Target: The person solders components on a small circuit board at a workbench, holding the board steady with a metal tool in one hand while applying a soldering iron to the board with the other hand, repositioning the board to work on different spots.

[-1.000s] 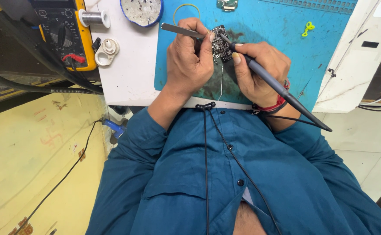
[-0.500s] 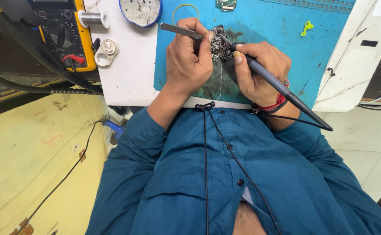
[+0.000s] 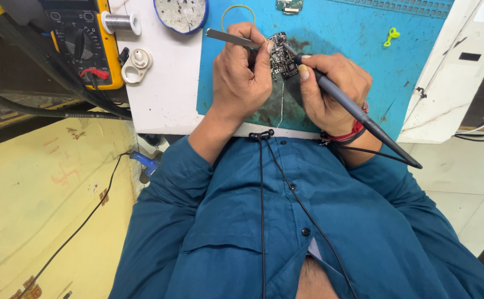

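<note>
1. Where the two hands meet over the blue work mat (image 3: 363, 61), a small dark circuit board (image 3: 281, 54) lies between them, at the mat's upper middle.
2. Left hand (image 3: 241, 77): fingers curled shut around metal tweezers (image 3: 232, 39), whose free end projects to the left past the knuckles; the tips are hidden behind the fingers at the board's left edge.
3. Right hand (image 3: 330, 88): closed in a pen grip on a dark soldering iron (image 3: 358, 113), its tip resting on the board and its handle running down to the right past the wrist, where a thin cable leaves it.
4. Red band (image 3: 346, 134) sits on the right wrist.
5. Mat lies on a white bench top (image 3: 164, 94); stained patches show on it below the board.
6. Round dish (image 3: 181, 12) with grey residue stands at the bench's far edge, just left of the mat.
7. Solder spool (image 3: 119, 23) rests beside a yellow multimeter (image 3: 89, 44) at far left.
8. Small yellow-green clip (image 3: 390, 36) lies well apart, upper right of the mat.
9. Wearer's blue shirt (image 3: 286, 232) fills the lower frame.
</note>
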`<state>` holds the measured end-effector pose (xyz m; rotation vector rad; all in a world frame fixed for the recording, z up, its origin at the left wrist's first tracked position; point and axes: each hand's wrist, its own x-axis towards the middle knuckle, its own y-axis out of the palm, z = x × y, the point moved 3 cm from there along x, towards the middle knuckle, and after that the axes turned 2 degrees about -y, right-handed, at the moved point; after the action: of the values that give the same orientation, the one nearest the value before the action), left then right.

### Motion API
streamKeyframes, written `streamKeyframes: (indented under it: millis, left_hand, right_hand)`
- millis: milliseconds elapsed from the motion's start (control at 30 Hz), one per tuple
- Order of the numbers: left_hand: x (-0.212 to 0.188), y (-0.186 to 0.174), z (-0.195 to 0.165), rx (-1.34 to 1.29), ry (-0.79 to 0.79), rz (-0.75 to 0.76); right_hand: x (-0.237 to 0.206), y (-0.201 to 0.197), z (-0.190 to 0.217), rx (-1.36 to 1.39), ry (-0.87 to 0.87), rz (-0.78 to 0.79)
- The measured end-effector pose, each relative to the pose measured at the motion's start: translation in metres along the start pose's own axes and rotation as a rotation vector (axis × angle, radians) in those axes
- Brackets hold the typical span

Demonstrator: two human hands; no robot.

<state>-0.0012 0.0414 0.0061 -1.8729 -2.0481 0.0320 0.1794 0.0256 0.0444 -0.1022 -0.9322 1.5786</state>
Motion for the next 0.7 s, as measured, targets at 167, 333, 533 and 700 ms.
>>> streamKeyframes:
  millis: [167, 333, 533, 700]
  left_hand:
    - [-0.0004, -0.0004, 0.0004, 0.007, -0.004, 0.000]
    - [-0.0004, 0.0002, -0.0005, 0.013, -0.004, -0.001]
    - [-0.0005, 0.0001, -0.0008, 0.012, -0.021, 0.002]
    - [-0.0001, -0.0006, -0.0009, 0.004, -0.015, -0.003]
  right_hand:
    - [-0.0007, -0.0003, 0.0002, 0.007, 0.015, 0.000]
    - [-0.0017, -0.0015, -0.0002, 0.016, 0.022, -0.001]
    - [-0.0019, 0.0000, -0.0009, 0.030, 0.021, 0.009]
    - [-0.0023, -0.0004, -0.0003, 0.047, 0.021, -0.008]
